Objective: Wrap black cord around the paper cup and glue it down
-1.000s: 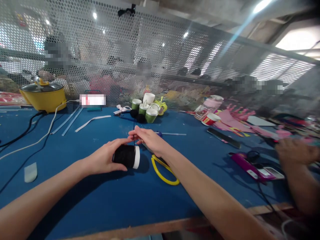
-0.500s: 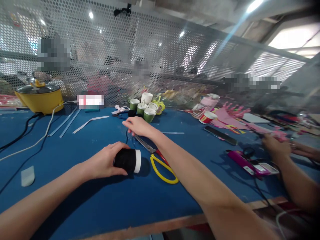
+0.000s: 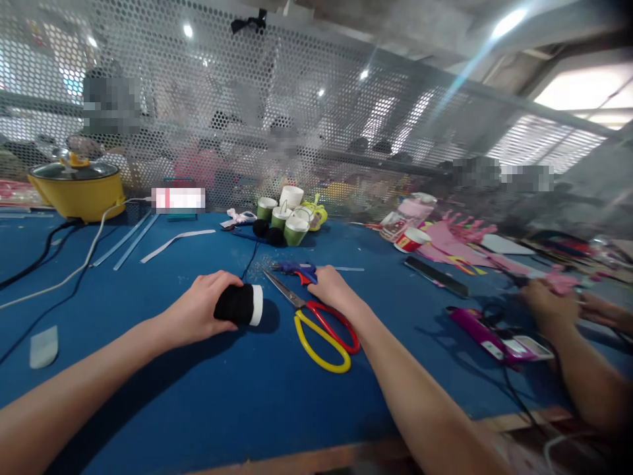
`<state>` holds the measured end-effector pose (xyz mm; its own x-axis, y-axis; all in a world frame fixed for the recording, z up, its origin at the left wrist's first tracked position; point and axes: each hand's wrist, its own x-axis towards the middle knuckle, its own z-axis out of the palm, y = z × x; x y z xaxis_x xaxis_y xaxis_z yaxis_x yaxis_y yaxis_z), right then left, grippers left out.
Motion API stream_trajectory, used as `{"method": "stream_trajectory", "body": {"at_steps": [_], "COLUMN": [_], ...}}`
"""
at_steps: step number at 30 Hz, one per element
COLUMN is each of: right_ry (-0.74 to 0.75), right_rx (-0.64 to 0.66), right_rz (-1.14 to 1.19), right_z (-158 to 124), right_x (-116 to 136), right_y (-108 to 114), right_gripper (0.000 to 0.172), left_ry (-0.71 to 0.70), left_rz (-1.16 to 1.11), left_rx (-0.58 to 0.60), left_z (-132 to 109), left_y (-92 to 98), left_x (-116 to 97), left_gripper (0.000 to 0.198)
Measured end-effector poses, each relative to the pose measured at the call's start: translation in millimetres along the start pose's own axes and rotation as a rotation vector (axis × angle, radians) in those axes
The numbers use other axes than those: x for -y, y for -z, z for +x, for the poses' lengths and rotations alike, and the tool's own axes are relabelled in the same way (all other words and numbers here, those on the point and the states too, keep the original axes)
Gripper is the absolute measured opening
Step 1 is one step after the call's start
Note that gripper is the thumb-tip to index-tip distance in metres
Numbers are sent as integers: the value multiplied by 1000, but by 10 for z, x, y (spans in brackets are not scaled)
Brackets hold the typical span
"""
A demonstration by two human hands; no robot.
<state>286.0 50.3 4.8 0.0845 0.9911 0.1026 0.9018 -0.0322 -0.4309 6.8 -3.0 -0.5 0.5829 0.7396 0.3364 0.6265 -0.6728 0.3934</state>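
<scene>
My left hand [image 3: 200,309] is closed round a small cylinder wrapped in black yarn with a white end [image 3: 241,305], lying on its side on the blue table [image 3: 198,396]. A black thread [image 3: 250,256] runs from it toward the back. My right hand [image 3: 332,287] lies further right with its fingers curled onto the end of a blue tool [image 3: 295,269]. Scissors with red and yellow handles [image 3: 321,326] lie just in front of that hand, blades pointing to the far left.
Green and white cups [image 3: 287,218] with black balls stand at the back centre, before a perforated metal screen [image 3: 316,119]. A yellow pot [image 3: 76,188] with cables is far left. A co-worker's hands [image 3: 551,303], a magenta tool [image 3: 487,328] and pink pieces [image 3: 455,237] fill the right.
My right hand let go of the thread near the cups and came back right, onto the blue tool. My left hand kept hold of the black cylinder, which shifted slightly left.
</scene>
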Motion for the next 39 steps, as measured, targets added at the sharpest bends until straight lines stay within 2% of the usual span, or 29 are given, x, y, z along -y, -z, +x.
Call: {"method": "stream_trajectory", "body": {"at_steps": [3, 7, 10, 12, 14, 19, 22, 24, 28, 32, 36, 39], "right_ry": [-45, -47, 2, 4, 58, 134, 214, 322, 536, 599, 693, 710], "right_rx": [-32, -12, 153, 234, 270, 296, 226, 172, 126, 135, 71, 46], "right_rz": [53, 183, 434, 464, 451, 525, 375, 232, 75, -2, -154, -160], "right_z": [-16, -173, -356, -479, -589, -771, -804, -805, -805, -831, -854, -857], "right_x": [0, 99, 243, 344, 437, 558, 537, 513, 514, 538, 540, 557], "right_y": [-4, 170, 328, 399, 429, 359, 298, 276, 277, 315, 351, 355], "right_gripper": [13, 24, 12, 23, 26, 20, 18, 23, 20, 22, 21, 17], "left_ry": [-4, -13, -39, -40, -32, -5, 26, 32, 32, 46, 45, 35], "left_rz": [25, 18, -2, -2, 1, -3, 11, 19, 24, 27, 35, 36], "left_rx": [20, 32, 26, 29, 38, 34, 29, 27, 40, 68, 66, 66], "left_z": [-3, 1, 8, 11, 12, 10, 10, 11, 14, 12, 6, 10], "left_y": [12, 60, 82, 87, 91, 113, 131, 144, 168, 183, 181, 179], "left_x": [16, 38, 61, 78, 95, 138, 160, 167, 163, 157, 164, 165], "left_gripper": [54, 54, 54, 54, 53, 51, 52, 52, 49, 47, 47, 47]}}
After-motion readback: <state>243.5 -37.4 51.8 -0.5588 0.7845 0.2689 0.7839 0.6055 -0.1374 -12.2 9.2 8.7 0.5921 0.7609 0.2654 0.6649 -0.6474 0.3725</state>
